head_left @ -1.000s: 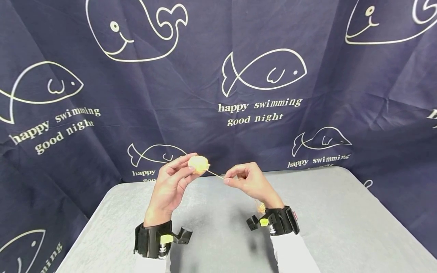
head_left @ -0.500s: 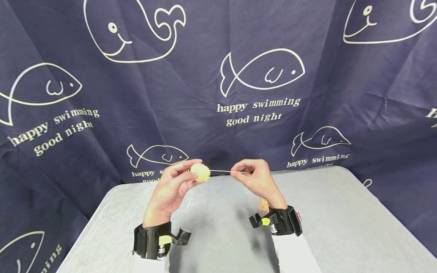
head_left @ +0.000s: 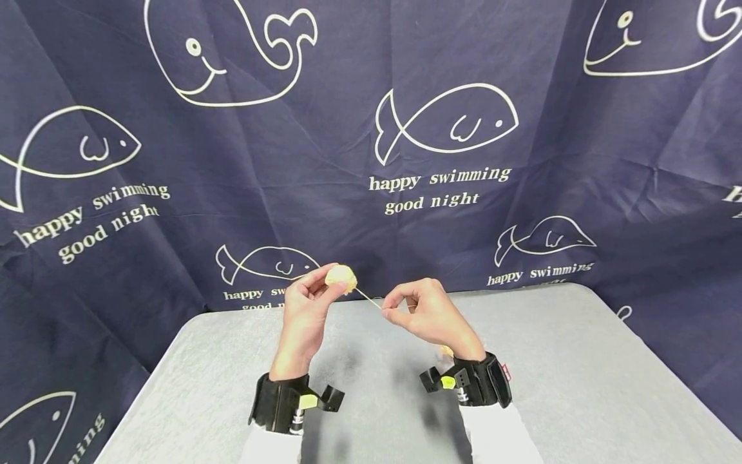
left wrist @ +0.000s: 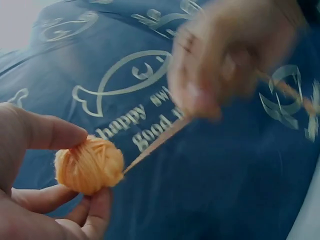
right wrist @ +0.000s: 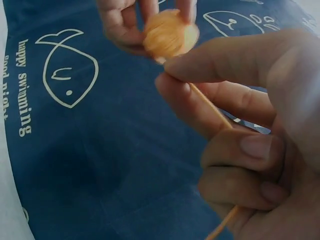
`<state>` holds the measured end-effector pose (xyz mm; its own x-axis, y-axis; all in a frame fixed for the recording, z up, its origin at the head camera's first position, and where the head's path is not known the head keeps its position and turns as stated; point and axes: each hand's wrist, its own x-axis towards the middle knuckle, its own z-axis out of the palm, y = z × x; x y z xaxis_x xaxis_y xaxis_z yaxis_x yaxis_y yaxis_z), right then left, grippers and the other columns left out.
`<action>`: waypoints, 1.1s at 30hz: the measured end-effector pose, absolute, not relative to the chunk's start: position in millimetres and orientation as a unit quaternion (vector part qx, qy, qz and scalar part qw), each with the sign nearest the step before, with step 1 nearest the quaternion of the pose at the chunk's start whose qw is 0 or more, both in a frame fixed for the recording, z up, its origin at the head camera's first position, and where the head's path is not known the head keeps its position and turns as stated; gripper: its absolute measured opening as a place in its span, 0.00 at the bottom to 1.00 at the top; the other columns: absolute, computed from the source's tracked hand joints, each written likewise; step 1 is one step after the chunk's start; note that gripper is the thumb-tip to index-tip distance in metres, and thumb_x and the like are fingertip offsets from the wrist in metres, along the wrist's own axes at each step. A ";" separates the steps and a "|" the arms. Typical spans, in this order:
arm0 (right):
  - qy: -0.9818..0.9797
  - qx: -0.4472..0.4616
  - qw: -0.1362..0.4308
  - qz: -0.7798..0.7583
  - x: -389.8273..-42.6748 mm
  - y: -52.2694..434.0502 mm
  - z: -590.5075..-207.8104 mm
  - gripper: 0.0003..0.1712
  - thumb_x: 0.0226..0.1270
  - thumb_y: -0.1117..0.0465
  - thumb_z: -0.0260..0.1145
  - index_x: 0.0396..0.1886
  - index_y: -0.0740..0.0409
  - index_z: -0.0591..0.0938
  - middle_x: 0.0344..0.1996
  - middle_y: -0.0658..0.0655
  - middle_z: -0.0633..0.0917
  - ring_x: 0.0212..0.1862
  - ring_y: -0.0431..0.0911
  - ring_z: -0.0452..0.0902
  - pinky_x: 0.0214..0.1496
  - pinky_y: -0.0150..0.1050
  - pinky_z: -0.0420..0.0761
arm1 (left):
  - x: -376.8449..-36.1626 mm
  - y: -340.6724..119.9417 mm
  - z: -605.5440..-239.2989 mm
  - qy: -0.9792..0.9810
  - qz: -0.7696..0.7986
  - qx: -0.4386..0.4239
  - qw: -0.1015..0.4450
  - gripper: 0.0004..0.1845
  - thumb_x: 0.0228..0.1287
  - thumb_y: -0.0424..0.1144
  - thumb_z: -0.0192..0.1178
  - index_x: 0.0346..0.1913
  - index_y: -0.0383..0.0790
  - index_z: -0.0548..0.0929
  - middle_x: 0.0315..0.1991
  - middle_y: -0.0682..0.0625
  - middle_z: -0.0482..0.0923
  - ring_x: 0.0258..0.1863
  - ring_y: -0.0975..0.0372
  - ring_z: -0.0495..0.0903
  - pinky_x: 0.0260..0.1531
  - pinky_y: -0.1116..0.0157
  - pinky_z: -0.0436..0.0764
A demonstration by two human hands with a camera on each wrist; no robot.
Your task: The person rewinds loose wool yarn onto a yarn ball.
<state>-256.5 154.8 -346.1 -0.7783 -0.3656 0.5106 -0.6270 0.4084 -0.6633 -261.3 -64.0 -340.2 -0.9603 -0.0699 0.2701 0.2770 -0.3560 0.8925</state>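
Observation:
A small ball of orange yarn [left wrist: 90,165] is pinched between the thumb and fingers of my left hand [head_left: 307,316], raised above the far part of the table. From the ball a taut strand of yarn [left wrist: 157,145] runs to my right hand [head_left: 431,312], which pinches it between thumb and index finger. In the right wrist view the yarn strand [right wrist: 210,105] passes on under the curled fingers and comes out below them. The yarn ball [right wrist: 170,35] shows there just beyond the right fingertips.
More orange yarn [head_left: 446,352] lies by the right wrist, mostly hidden behind it. The grey table [head_left: 371,399] spreads under both hands. A dark blue curtain [head_left: 348,161] with white fish drawings hangs behind the table's far edge.
The left hand has turned and shifted a little right with the yarn ball. The right hand moved right, then back left and lower, so the strand between them went level and now slants down.

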 end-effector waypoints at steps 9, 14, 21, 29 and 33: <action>-0.821 0.315 0.154 0.451 -249.9 154.9 -337.3 0.09 0.54 0.68 0.75 0.27 0.46 0.89 0.18 0.36 0.79 0.13 0.33 0.60 0.16 0.30 0.62 | -265.3 -64.6 -350.5 -0.662 -0.726 -0.103 0.157 0.20 0.53 0.21 0.72 0.51 0.25 0.84 0.45 0.38 0.84 0.38 0.62 0.84 0.39 0.71 0.85; -0.787 0.310 0.161 0.508 -247.9 158.8 -334.0 0.09 0.55 0.69 0.75 0.28 0.48 0.90 0.13 0.42 0.74 0.14 0.37 0.61 0.14 0.31 0.61 | -267.7 -66.6 -354.0 -0.683 -0.713 -0.143 0.065 0.21 0.56 0.19 0.69 0.55 0.24 0.82 0.46 0.37 0.83 0.36 0.61 0.86 0.39 0.66 0.87; -0.692 0.317 0.158 0.630 -249.6 168.3 -332.1 0.05 0.58 0.73 0.74 0.34 0.62 0.88 0.16 0.51 0.78 0.16 0.40 0.61 0.15 0.33 0.60 | -263.7 -65.6 -354.0 -0.729 -0.639 -0.242 -0.050 0.19 0.56 0.24 0.71 0.53 0.28 0.85 0.45 0.39 0.86 0.34 0.57 0.87 0.41 0.63 0.87; -0.676 0.250 0.183 0.669 -254.1 175.4 -337.7 0.04 0.59 0.72 0.74 0.35 0.67 0.87 0.18 0.52 0.79 0.18 0.41 0.64 0.18 0.33 0.63 | -251.2 -64.9 -344.7 -0.688 -0.605 -0.370 -0.154 0.21 0.60 0.26 0.70 0.57 0.29 0.83 0.48 0.43 0.86 0.44 0.57 0.86 0.46 0.63 0.85; -0.674 0.235 0.185 0.675 -258.4 175.3 -343.3 0.04 0.61 0.71 0.74 0.35 0.67 0.87 0.19 0.52 0.78 0.19 0.41 0.64 0.18 0.34 0.63 | -246.3 -63.2 -340.8 -0.603 -0.664 -0.415 -0.152 0.22 0.59 0.22 0.68 0.57 0.23 0.80 0.50 0.45 0.85 0.45 0.58 0.85 0.50 0.59 0.86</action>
